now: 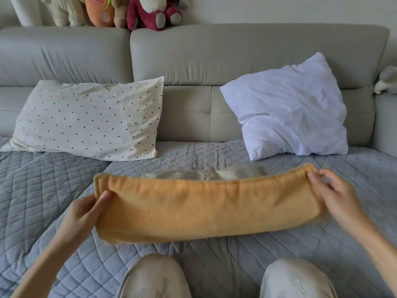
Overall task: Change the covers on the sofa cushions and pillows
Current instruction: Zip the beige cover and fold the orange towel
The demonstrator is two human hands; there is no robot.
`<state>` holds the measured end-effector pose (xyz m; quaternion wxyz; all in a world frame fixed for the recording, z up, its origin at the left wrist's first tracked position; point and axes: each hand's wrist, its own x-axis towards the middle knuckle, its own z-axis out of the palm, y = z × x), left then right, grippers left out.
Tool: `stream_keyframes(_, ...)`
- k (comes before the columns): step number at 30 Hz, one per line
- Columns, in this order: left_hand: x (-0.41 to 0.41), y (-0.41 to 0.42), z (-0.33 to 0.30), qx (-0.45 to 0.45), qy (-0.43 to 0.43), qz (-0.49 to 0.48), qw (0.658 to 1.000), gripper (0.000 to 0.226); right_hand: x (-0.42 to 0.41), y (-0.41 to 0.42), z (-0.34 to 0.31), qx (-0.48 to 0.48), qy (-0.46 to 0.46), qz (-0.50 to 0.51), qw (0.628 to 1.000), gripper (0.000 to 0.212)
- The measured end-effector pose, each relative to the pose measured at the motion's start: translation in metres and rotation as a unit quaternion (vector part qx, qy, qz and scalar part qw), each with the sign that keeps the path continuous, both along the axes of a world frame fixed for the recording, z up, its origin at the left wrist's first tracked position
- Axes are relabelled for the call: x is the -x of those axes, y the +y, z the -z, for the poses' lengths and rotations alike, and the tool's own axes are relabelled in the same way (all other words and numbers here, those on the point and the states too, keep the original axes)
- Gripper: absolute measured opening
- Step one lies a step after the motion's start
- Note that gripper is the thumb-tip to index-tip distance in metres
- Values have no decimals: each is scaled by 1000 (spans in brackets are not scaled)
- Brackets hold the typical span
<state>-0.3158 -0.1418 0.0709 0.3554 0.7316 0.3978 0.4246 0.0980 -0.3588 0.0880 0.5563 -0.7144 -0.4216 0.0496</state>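
An orange cushion cover [206,205] is stretched flat between my hands above the quilted grey sofa throw [43,201]. My left hand [86,211] grips its left end, thumb on top. My right hand [335,196] pinches its upper right corner. A beige cloth [204,174] lies just behind the orange cover. A bare white pillow [290,108] leans against the sofa back on the right. A white pillow in a black-dotted cover [90,119] lies on the left.
The grey sofa backrest [236,52] runs across the back, with several plush toys [150,11] on top. Another soft toy [386,80] sits at the right armrest. My knees [154,276] are at the bottom edge.
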Motion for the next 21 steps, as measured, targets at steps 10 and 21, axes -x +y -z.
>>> stream_keyframes(10,-88,119,12,-40,182,-167,968,36,-58,153,12,123,-99,149,976,24)
stream_keyframes(21,-106,165,79,-23,362,-249,898,56,-79,211,89,306,-171,188,917,38)
